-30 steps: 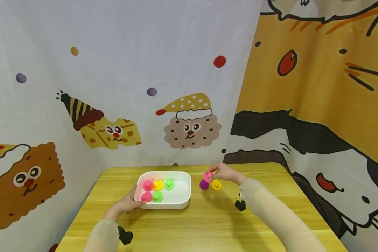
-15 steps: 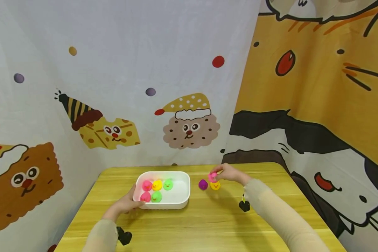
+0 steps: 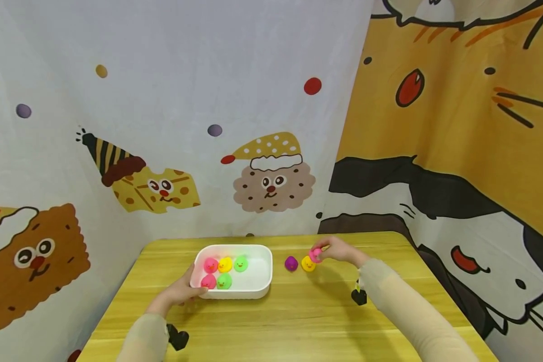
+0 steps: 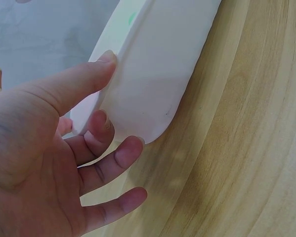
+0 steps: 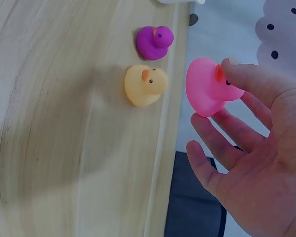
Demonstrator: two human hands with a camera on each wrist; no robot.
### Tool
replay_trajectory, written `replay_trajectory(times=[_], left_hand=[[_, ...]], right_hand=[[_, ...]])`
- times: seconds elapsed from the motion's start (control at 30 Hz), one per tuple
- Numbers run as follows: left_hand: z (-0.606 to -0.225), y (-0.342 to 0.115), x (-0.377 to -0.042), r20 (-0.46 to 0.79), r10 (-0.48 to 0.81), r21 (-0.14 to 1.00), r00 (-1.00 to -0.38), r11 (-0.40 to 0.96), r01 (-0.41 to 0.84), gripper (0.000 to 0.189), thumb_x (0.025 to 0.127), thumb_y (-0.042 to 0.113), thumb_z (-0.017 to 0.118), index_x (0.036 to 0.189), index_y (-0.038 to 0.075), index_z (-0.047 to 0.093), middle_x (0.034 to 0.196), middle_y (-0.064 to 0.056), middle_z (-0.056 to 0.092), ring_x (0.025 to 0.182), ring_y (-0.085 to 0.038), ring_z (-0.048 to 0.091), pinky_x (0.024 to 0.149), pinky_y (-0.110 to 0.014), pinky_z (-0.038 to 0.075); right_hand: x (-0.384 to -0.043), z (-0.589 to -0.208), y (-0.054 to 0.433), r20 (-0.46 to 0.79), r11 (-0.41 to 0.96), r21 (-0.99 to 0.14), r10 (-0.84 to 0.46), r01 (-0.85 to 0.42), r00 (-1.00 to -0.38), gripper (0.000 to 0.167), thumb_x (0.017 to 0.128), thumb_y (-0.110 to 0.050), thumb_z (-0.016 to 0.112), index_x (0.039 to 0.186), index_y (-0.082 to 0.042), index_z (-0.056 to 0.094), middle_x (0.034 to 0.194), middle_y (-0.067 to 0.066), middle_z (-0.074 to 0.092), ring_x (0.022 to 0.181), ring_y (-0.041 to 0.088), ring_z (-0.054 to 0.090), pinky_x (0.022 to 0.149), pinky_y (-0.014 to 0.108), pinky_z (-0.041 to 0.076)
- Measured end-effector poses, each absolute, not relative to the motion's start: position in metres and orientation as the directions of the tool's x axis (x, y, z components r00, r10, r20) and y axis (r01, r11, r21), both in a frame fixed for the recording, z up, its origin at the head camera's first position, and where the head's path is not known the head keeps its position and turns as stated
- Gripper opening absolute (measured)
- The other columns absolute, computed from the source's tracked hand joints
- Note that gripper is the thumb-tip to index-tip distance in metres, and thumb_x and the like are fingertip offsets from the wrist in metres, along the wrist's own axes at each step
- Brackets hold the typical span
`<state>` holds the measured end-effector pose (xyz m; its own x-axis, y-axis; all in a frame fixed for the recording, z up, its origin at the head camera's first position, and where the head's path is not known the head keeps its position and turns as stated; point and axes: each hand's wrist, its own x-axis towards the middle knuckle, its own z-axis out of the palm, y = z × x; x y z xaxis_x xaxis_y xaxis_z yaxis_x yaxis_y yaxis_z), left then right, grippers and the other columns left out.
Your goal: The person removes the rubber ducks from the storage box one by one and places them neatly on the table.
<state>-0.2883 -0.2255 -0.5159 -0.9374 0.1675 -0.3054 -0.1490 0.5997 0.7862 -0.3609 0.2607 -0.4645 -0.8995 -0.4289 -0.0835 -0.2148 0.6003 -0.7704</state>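
A cloth (image 3: 253,60) hangs behind the wooden table (image 3: 262,329) — cartoon-printed.

White rectangular tub (image 3: 235,295) left of centre on wood-grain table (image 3: 271,332); five pink, yellow and green toy ducks (image 3: 223,281) inside, three behind two. Right of tub: purple toy duck (image 3: 291,264), then yellow toy duck (image 3: 307,265). Pink toy duck (image 5: 202,89) near yellow, in right hand (image 3: 339,250).

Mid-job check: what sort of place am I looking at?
Probably a children's play corner, though I can't be sure: cartoon cloth hangs behind a wooden table with toy ducks and a white tub.
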Motion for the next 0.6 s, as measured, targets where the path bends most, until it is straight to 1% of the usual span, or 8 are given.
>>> replay_trajectory(times=[0.1,0.23,0.3,0.4,0.53,0.6], left_hand=[[-0.515,-0.225,-0.288,-0.306,0.171,0.788,-0.937,0.597,-0.149,0.107,0.087,0.039,0.071,0.154,0.003,-0.005,0.152,-0.034,0.015,0.108,-0.046,0.046,0.077,-0.061,0.046],[-0.517,-0.226,-0.289,-0.31,0.169,0.79,-0.936,0.593,-0.155,0.107,0.088,0.039,0.071,0.154,0.004,-0.005,0.153,-0.033,0.013,0.111,-0.048,0.044,0.077,-0.062,0.046],[-0.517,-0.226,-0.289,-0.31,0.167,0.79,-0.936,0.593,-0.156,0.107,0.088,0.039,0.07,0.154,0.004,-0.006,0.153,-0.033,0.012,0.112,-0.049,0.044,0.078,-0.064,0.045],[-0.517,-0.226,-0.289,-0.308,0.169,0.797,-0.936,0.584,-0.157,0.106,0.088,0.038,0.071,0.154,0.005,-0.006,0.153,-0.033,0.012,0.113,-0.049,0.043,0.078,-0.066,0.044],[-0.515,-0.225,-0.288,-0.302,0.173,0.801,-0.938,0.58,-0.151,0.105,0.088,0.034,0.071,0.154,0.005,-0.005,0.152,-0.033,0.015,0.107,-0.045,0.047,0.077,-0.064,0.046],[-0.514,-0.225,-0.288,-0.304,0.171,0.799,-0.937,0.581,-0.153,0.105,0.088,0.033,0.071,0.154,0.006,-0.005,0.152,-0.032,0.015,0.107,-0.045,0.046,0.076,-0.063,0.046]], right_hand=[[-0.361,-0.467,0.267,-0.067,0.6,-0.765,-0.435,-0.234,-0.898,0.03,0.085,-0.006,0.07,0.114,0.001,0.069,0.112,0.012,0.067,0.104,0.032,0.056,0.088,0.044,0.045],[-0.362,-0.472,0.273,-0.069,0.609,-0.762,-0.415,-0.221,-0.907,0.03,0.086,-0.006,0.069,0.114,0.001,0.068,0.123,0.02,0.061,0.117,0.038,0.051,0.094,0.05,0.043],[-0.362,-0.474,0.275,-0.074,0.617,-0.758,-0.405,-0.213,-0.911,0.029,0.086,-0.006,0.069,0.114,0.001,0.068,0.126,0.022,0.06,0.12,0.04,0.049,0.096,0.052,0.042],[-0.361,-0.477,0.277,-0.079,0.628,-0.749,-0.4,-0.21,-0.913,0.03,0.086,-0.005,0.069,0.115,0.003,0.068,0.124,0.022,0.06,0.116,0.039,0.051,0.094,0.051,0.043],[-0.362,-0.483,0.28,-0.083,0.64,-0.743,-0.38,-0.197,-0.921,0.031,0.085,-0.004,0.07,0.115,0.003,0.068,0.119,0.02,0.063,0.112,0.037,0.053,0.092,0.05,0.044],[-0.363,-0.486,0.281,-0.083,0.643,-0.742,-0.368,-0.19,-0.926,0.031,0.084,-0.004,0.07,0.114,0.003,0.068,0.118,0.018,0.063,0.11,0.036,0.054,0.091,0.049,0.045]])
